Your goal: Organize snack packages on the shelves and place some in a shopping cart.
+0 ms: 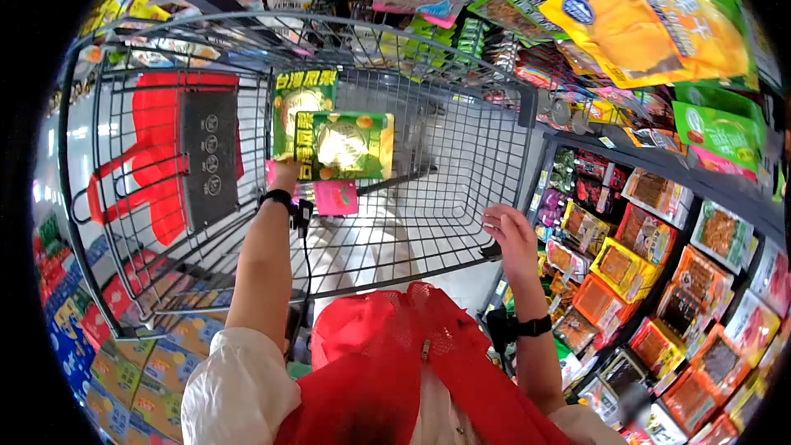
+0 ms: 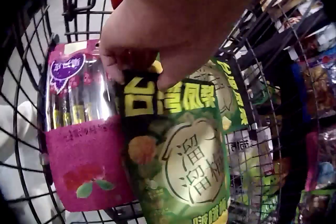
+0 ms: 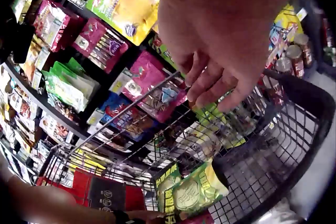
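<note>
In the head view my left hand (image 1: 285, 173) reaches down into the shopping cart. In the left wrist view its thumb and fingers pinch the top edge of a green and yellow snack bag (image 2: 194, 166). Behind that bag lies a second, matching green bag (image 1: 303, 99). A pink snack bag (image 2: 89, 176) with a clear window lies beside the held bag and is partly covered by it in the head view. My right hand (image 1: 512, 235) hovers over the cart's near right side, fingers loosely bent and nothing between them.
The wire cart (image 1: 412, 280) has a red child-seat panel (image 1: 161, 140) on the left. Packed shelves stand along the right and far side, with yellow mango bags (image 1: 651, 21) jutting out high up. Stacked cartons (image 1: 156, 371) stand at the lower left.
</note>
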Action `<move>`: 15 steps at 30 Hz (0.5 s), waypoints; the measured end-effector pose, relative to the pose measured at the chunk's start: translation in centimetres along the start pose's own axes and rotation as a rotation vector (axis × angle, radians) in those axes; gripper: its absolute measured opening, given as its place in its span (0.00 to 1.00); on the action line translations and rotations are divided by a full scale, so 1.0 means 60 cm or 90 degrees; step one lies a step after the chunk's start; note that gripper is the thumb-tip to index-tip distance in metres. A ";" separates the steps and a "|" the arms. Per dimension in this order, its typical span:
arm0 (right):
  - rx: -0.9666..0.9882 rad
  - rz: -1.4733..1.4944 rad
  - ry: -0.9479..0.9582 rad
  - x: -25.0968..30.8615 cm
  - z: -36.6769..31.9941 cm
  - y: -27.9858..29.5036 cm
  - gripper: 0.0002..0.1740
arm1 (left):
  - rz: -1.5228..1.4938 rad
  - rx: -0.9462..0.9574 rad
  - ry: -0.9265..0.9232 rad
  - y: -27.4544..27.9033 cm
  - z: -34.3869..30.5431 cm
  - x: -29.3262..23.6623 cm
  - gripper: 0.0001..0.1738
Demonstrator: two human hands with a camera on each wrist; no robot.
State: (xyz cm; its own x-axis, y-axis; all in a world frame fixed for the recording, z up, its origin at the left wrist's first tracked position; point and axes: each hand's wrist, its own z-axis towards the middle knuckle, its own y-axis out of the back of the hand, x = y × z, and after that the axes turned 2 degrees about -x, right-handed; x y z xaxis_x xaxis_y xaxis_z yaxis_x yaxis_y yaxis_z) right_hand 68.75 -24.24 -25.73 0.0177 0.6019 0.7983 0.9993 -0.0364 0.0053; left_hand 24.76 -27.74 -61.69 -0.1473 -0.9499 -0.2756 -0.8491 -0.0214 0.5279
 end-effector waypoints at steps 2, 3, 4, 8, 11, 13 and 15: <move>0.001 0.003 -0.009 -0.007 0.016 -0.005 0.14 | 0.064 -0.096 -0.157 0.013 -0.072 -0.048 0.18; 0.018 -0.008 -0.018 -0.002 0.016 -0.005 0.14 | 0.092 -0.096 -0.198 0.006 -0.068 -0.034 0.18; 0.034 -0.013 -0.014 0.004 0.019 -0.009 0.14 | 0.121 -0.101 -0.251 0.005 -0.053 -0.036 0.18; 0.070 0.004 0.002 0.046 0.009 -0.021 0.14 | -0.085 -0.019 -0.361 0.065 -0.252 -0.179 0.16; 0.072 0.022 0.046 0.091 -0.009 -0.032 0.15 | -0.021 0.019 -0.685 0.109 -0.448 -0.282 0.10; 0.079 0.024 0.076 0.118 -0.028 -0.028 0.14 | 0.161 -0.012 -0.782 0.141 -0.594 -0.339 0.10; 0.058 0.015 0.161 0.135 -0.053 -0.031 0.15 | 0.251 -0.041 -0.946 0.175 -0.700 -0.367 0.07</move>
State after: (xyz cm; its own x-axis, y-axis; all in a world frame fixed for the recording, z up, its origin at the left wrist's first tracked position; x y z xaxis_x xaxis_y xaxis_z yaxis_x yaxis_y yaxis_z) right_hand 66.95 -21.83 -17.34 0.0430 0.3829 0.9228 0.9978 0.0306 -0.0592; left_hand 40.40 -20.16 -16.37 -0.7399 0.2598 -0.6205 -0.6189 0.0986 0.7793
